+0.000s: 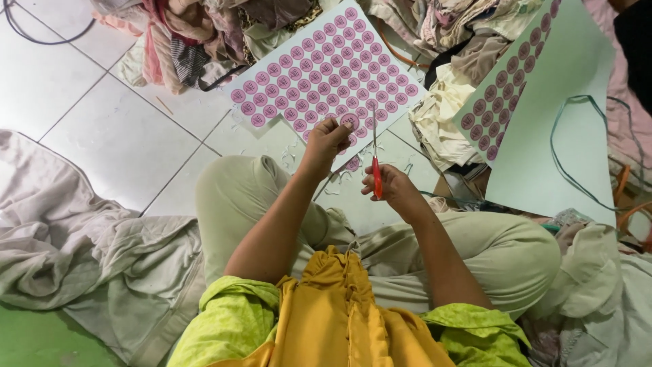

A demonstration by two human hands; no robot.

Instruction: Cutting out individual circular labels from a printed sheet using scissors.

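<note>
1. Sticker sheet (319,71): a white sheet printed with rows of round pink labels. It lies tilted on the tiled floor (115,136), in front of the seated person's knees. This sheet is the landmark for every position below.
2. Second sheet (543,129): a larger pale sheet to the right of the sticker sheet, with a band of the same round pink labels along its left edge. The rest of its face is blank.
3. Cloth heap (190,34): mixed fabrics piled behind and to the left of the sticker sheet, touching its far edge.
4. Left hand (327,139): fingers pinched closed on the near corner of the sticker sheet, lifting that corner off the floor.
5. Right hand (394,190): clenched around the red handles of the scissors (375,163), just right of the near corner of the sticker sheet.
6. Scissors: the blades point up and away from the body, and the tips meet the near edge of the sticker sheet beside the left hand. Whether the blades are parted cannot be told.
7. Paper offcuts (353,164): small trimmed pieces on the floor just below the near corner of the sticker sheet.
</note>
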